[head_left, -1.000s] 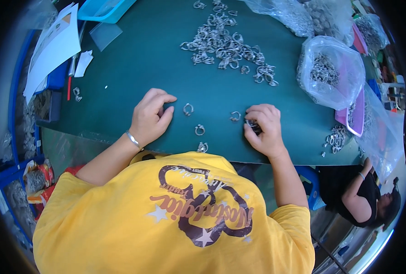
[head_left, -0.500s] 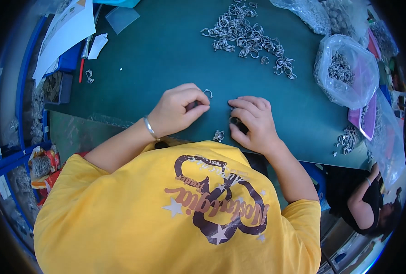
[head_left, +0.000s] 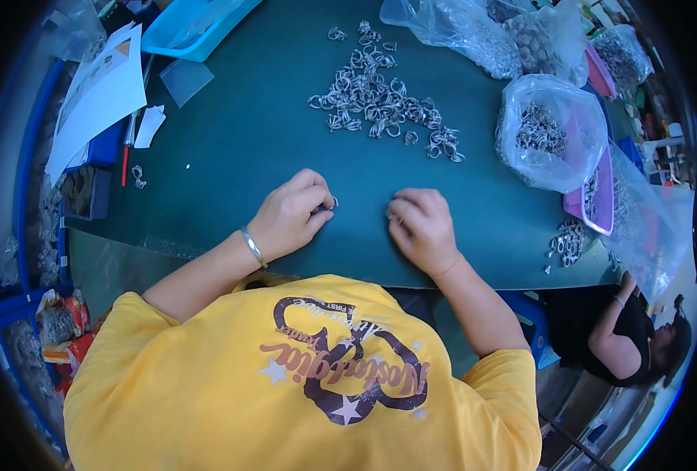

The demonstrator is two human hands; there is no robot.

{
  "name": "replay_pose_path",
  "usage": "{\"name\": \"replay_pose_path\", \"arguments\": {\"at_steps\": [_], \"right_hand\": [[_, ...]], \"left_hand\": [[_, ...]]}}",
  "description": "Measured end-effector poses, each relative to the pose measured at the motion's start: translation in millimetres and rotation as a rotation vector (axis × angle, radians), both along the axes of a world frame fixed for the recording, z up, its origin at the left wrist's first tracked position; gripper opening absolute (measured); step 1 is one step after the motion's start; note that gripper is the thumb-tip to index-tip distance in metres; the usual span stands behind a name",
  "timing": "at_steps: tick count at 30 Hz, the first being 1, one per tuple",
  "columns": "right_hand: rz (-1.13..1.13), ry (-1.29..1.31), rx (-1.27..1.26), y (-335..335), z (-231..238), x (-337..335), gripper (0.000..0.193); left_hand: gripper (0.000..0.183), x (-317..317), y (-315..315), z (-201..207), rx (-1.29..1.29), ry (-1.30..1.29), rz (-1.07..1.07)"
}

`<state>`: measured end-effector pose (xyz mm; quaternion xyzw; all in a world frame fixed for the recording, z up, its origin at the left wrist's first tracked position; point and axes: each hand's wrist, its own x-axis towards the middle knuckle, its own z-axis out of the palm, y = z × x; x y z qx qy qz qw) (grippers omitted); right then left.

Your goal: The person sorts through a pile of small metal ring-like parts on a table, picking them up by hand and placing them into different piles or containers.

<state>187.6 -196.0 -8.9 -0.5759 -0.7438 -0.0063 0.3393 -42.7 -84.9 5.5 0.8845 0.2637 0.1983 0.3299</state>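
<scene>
Silver on green: now pinching a ring [head_left: 335, 202] in the fingers of the left hand [head_left: 292, 213], centre of frame, apparently lifting it from lying loose on the surface [head_left: 239, 133]; curling the right hand [head_left: 422, 228] opposite, contents impossible to tell; leaving heaped rings [head_left: 374, 96] upper centre.

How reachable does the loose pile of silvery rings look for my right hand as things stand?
Probably yes: only green tabletop lies between your right hand and the pile of rings. That hand is curled, though, and whether it holds something is unclear.
</scene>
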Motion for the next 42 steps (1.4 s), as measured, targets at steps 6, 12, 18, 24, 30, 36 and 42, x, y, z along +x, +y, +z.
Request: {"name": "replay_pose_path", "arguments": {"at_steps": [6,12,18,24,30,36,42], "right_hand": [[-0.438,-0.014,0.090,31,-14,29,0.018],[-0.288,-0.056,0.057,24,-11,28,0.020],[-0.212,0.151,0.047,15,2,36,0.020],[-0.767,-0.229,0.362,63,75,166,0.021],[-0.548,-0.383,0.195,60,45,191,0.035],[-0.243,-0.136,-0.250,65,-12,82,0.042],[-0.081,-0.068,-0.238,50,-4,46,0.042]], "left_hand": [[0.011,21,-4,-3,-0.206,-0.143,-0.026],[0.010,29,-3,2,-0.190,-0.146,-0.060],[0.010,14,3,-1,-0.250,-0.138,0.036],[0.012,-7,6,3,-0.237,-0.117,0.138],[0.011,-49,1,-2,-0.142,-0.263,0.405],[0.013,-150,47,-13,0.438,-0.224,0.938],[0.017,-222,67,-30,0.389,0.109,1.285]]}}
